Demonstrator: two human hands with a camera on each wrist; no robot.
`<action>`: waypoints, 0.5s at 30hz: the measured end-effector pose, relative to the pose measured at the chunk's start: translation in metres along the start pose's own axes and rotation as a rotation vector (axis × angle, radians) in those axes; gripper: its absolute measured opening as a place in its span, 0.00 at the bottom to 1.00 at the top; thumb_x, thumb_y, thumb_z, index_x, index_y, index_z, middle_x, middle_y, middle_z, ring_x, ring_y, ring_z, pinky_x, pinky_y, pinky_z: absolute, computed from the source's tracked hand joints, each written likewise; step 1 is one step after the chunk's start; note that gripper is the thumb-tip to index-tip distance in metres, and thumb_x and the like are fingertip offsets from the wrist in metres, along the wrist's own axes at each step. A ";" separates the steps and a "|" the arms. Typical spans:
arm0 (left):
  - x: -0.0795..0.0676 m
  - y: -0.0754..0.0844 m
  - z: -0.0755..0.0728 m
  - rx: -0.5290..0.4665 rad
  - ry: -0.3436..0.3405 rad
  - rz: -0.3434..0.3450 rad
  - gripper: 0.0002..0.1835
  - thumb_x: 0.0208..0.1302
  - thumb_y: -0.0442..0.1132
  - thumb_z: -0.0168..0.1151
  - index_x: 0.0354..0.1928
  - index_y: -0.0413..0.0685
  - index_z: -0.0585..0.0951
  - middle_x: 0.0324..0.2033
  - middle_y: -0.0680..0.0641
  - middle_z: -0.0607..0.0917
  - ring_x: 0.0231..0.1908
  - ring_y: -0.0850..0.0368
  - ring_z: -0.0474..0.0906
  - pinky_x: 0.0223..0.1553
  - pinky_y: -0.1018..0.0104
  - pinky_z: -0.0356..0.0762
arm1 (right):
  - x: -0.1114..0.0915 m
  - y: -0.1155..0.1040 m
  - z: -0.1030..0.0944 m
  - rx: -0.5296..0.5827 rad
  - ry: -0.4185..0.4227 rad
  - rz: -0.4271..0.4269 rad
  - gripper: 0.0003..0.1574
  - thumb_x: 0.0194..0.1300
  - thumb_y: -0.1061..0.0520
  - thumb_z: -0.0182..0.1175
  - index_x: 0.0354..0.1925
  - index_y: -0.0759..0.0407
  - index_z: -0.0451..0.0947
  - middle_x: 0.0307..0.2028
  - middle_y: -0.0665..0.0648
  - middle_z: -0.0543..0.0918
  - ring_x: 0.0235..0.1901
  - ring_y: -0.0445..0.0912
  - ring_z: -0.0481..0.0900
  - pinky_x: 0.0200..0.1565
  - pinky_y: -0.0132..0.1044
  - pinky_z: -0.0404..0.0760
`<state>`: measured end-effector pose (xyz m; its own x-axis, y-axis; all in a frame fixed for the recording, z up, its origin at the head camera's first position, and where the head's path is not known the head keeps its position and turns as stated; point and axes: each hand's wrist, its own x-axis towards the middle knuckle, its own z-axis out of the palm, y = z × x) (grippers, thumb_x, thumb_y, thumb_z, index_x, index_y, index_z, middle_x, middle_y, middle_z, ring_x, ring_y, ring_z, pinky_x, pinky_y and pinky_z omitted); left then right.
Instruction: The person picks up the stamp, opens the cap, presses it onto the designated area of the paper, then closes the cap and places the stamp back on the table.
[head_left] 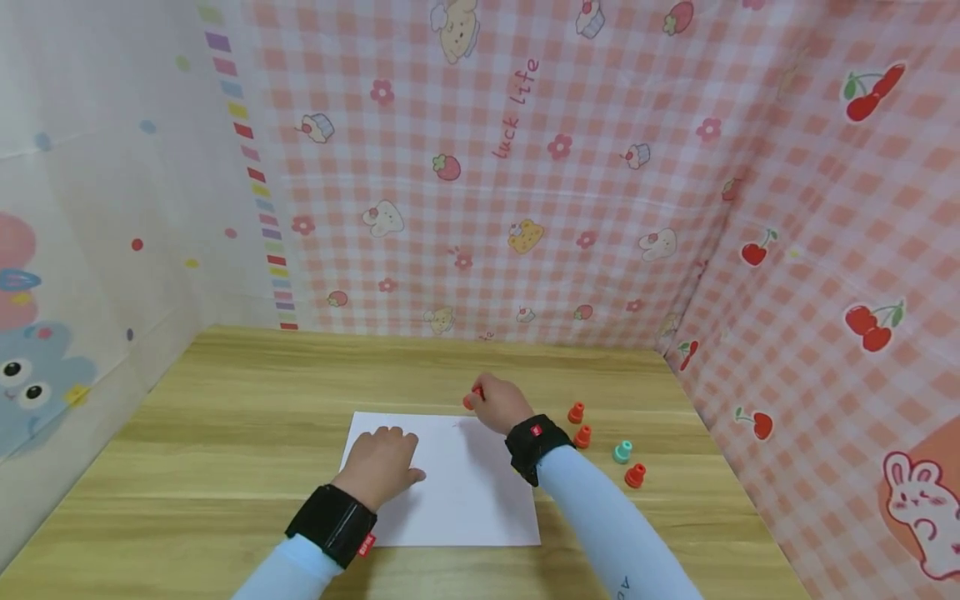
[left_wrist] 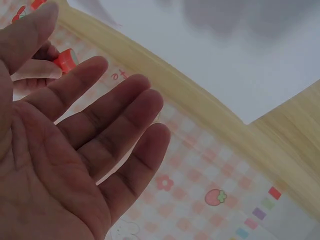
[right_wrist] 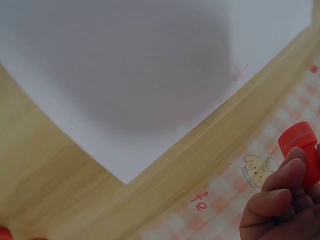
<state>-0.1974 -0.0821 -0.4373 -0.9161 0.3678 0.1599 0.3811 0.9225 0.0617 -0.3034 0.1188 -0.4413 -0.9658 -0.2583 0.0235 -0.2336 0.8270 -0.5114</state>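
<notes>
In the head view my right hand point(head_left: 501, 406) is over the far right part of a white sheet of paper point(head_left: 457, 492). It grips a small red stamp point(right_wrist: 298, 139) with a round end, held up off the paper in the right wrist view. A faint reddish mark point(right_wrist: 241, 73) shows on the sheet near its far edge. My left hand point(head_left: 381, 467) hovers above the left side of the paper, palm down. Its fingers point(left_wrist: 125, 102) are spread loosely and hold nothing in the left wrist view.
Right of the paper stand two red stamps point(head_left: 576, 412), a teal stamp point(head_left: 622, 452) and another red stamp point(head_left: 635, 476). The wooden table point(head_left: 247, 400) meets a pink checkered cloth point(head_left: 480, 275) at the back, with cloth walls also on both sides.
</notes>
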 end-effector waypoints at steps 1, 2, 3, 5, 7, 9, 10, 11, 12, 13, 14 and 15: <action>-0.001 0.000 0.000 0.006 -0.008 -0.003 0.21 0.50 0.51 0.78 0.32 0.42 0.81 0.24 0.44 0.79 0.29 0.46 0.79 0.30 0.51 0.77 | 0.003 0.000 0.001 -0.026 -0.001 -0.008 0.10 0.73 0.54 0.57 0.45 0.60 0.75 0.30 0.53 0.78 0.28 0.47 0.74 0.33 0.38 0.74; -0.002 0.000 0.000 0.010 -0.015 -0.006 0.21 0.50 0.51 0.78 0.32 0.42 0.81 0.24 0.44 0.79 0.29 0.46 0.79 0.30 0.51 0.78 | 0.005 -0.001 0.002 -0.049 -0.004 -0.016 0.10 0.73 0.54 0.57 0.45 0.60 0.75 0.29 0.53 0.78 0.28 0.47 0.74 0.33 0.38 0.74; -0.002 0.001 0.000 0.013 -0.023 -0.009 0.21 0.49 0.51 0.78 0.31 0.42 0.80 0.24 0.44 0.79 0.29 0.46 0.79 0.30 0.51 0.78 | 0.008 -0.002 0.002 -0.068 -0.007 -0.027 0.10 0.73 0.54 0.58 0.45 0.61 0.75 0.28 0.53 0.78 0.27 0.47 0.74 0.33 0.38 0.74; -0.003 0.002 -0.001 0.012 -0.037 -0.015 0.21 0.50 0.51 0.78 0.32 0.42 0.81 0.24 0.44 0.79 0.30 0.46 0.79 0.31 0.51 0.78 | 0.013 -0.004 0.003 -0.099 -0.009 -0.038 0.10 0.73 0.54 0.58 0.45 0.61 0.75 0.27 0.53 0.78 0.26 0.47 0.74 0.32 0.37 0.73; -0.004 0.002 -0.002 0.009 -0.051 -0.021 0.21 0.50 0.51 0.78 0.32 0.42 0.81 0.25 0.44 0.79 0.31 0.46 0.79 0.31 0.51 0.78 | 0.018 -0.006 0.005 -0.132 -0.010 -0.056 0.10 0.72 0.55 0.58 0.44 0.61 0.76 0.26 0.52 0.77 0.25 0.46 0.73 0.31 0.36 0.73; -0.004 0.003 -0.002 0.005 -0.058 -0.027 0.21 0.50 0.51 0.78 0.32 0.42 0.81 0.25 0.44 0.80 0.31 0.46 0.79 0.32 0.50 0.78 | 0.024 -0.007 0.007 -0.166 -0.011 -0.072 0.10 0.72 0.55 0.58 0.43 0.61 0.76 0.26 0.52 0.77 0.25 0.46 0.73 0.31 0.36 0.73; -0.004 0.003 -0.001 0.005 -0.059 -0.028 0.21 0.50 0.51 0.78 0.32 0.42 0.81 0.25 0.44 0.80 0.30 0.46 0.80 0.32 0.50 0.78 | 0.027 -0.007 0.008 -0.181 -0.008 -0.081 0.09 0.72 0.55 0.58 0.42 0.61 0.76 0.26 0.52 0.77 0.25 0.45 0.73 0.31 0.36 0.74; -0.003 0.003 -0.001 0.005 -0.062 -0.028 0.21 0.50 0.51 0.78 0.32 0.42 0.81 0.25 0.44 0.80 0.30 0.46 0.80 0.32 0.50 0.78 | 0.029 -0.007 0.010 -0.194 -0.006 -0.086 0.10 0.72 0.55 0.58 0.42 0.61 0.76 0.26 0.52 0.77 0.25 0.45 0.73 0.32 0.36 0.74; -0.003 0.003 0.000 0.003 -0.066 -0.028 0.21 0.50 0.51 0.78 0.32 0.42 0.81 0.25 0.44 0.80 0.30 0.47 0.80 0.32 0.50 0.78 | 0.032 -0.007 0.011 -0.206 -0.006 -0.090 0.10 0.72 0.55 0.58 0.42 0.61 0.77 0.26 0.51 0.77 0.25 0.45 0.73 0.33 0.36 0.75; -0.003 0.003 0.001 0.003 -0.069 -0.027 0.20 0.50 0.51 0.78 0.32 0.43 0.81 0.25 0.44 0.80 0.30 0.47 0.80 0.32 0.50 0.78 | 0.034 -0.008 0.012 -0.211 -0.004 -0.094 0.10 0.72 0.55 0.59 0.43 0.62 0.77 0.26 0.51 0.77 0.25 0.45 0.73 0.33 0.37 0.75; -0.002 0.004 0.001 0.003 -0.071 -0.027 0.20 0.50 0.51 0.78 0.32 0.43 0.81 0.25 0.44 0.80 0.31 0.47 0.80 0.32 0.50 0.79 | 0.035 -0.008 0.012 -0.214 -0.006 -0.092 0.10 0.71 0.55 0.59 0.43 0.62 0.77 0.26 0.51 0.77 0.25 0.45 0.74 0.34 0.37 0.76; -0.002 0.004 0.002 0.002 -0.073 -0.026 0.20 0.50 0.51 0.78 0.32 0.42 0.81 0.25 0.44 0.80 0.31 0.46 0.80 0.32 0.50 0.79 | 0.037 -0.009 0.012 -0.214 -0.006 -0.092 0.11 0.71 0.55 0.59 0.44 0.62 0.77 0.26 0.52 0.78 0.25 0.45 0.74 0.34 0.37 0.77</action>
<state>-0.1944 -0.0792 -0.4394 -0.9324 0.3511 0.0857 0.3568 0.9321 0.0626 -0.3354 0.0961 -0.4467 -0.9388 -0.3398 0.0562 -0.3397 0.8867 -0.3136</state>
